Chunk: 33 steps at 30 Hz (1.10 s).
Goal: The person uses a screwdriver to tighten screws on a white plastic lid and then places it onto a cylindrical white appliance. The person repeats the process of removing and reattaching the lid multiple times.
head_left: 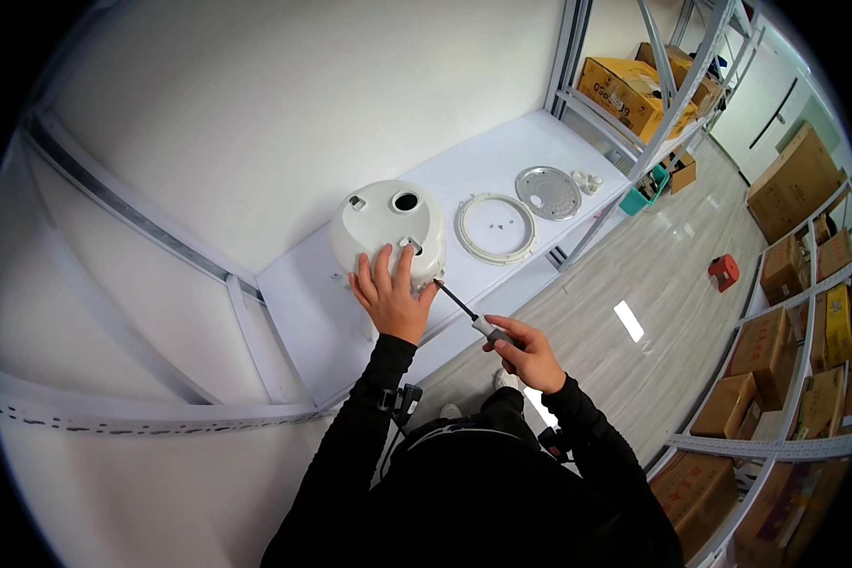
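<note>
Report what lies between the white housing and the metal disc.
In the head view, a white ring lies between the housing and the disc, with small pieces inside it.

Housing (377,227): white, rounded, holes in upper face, resting on tabletop (488,156) | Screwdriver (483,325): grey handle, dark shaft, slanted, tip at housing's near right edge
</note>
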### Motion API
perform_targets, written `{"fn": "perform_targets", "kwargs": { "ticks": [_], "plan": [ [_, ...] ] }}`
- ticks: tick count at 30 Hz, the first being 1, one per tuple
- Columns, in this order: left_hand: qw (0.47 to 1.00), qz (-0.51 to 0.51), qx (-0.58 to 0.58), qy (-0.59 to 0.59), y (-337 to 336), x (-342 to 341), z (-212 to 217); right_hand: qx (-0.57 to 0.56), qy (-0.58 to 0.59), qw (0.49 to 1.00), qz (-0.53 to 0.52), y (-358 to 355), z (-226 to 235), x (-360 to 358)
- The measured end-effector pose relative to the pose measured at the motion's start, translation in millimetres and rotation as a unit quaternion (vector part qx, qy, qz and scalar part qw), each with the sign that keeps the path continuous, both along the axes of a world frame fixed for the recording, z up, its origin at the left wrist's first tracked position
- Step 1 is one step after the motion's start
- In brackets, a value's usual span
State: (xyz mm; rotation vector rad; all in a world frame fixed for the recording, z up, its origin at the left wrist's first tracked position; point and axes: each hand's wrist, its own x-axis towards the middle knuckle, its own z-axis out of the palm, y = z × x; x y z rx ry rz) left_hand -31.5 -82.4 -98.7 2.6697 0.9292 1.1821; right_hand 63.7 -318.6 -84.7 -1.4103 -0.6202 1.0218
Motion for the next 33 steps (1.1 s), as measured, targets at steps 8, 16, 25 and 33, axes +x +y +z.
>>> {"fn": "perform_targets", "kwargs": {
  "ticks": [8, 16, 25, 33],
  "plan": [
    [1.000, -0.006, -0.009, -0.001, -1, -1, 3, 0.007, 0.020, 1.000, -0.003, 1, -4, 3],
    [1.000, -0.001, -0.009, 0.000, -2, 0, 5, 0.029, 0.081, 0.996, 0.003, 1, 0, 8],
    [1.000, -0.002, -0.007, -0.010, -3, 2, 4, 0.025, 0.156, 0.987, 0.003, 1, 14, 14],
    [1.000, 0.001, -0.003, -0.008, -2, 2, 3, 0.008, 0.119, 0.993, -0.003, 3, 15, 11]
  ]
}}
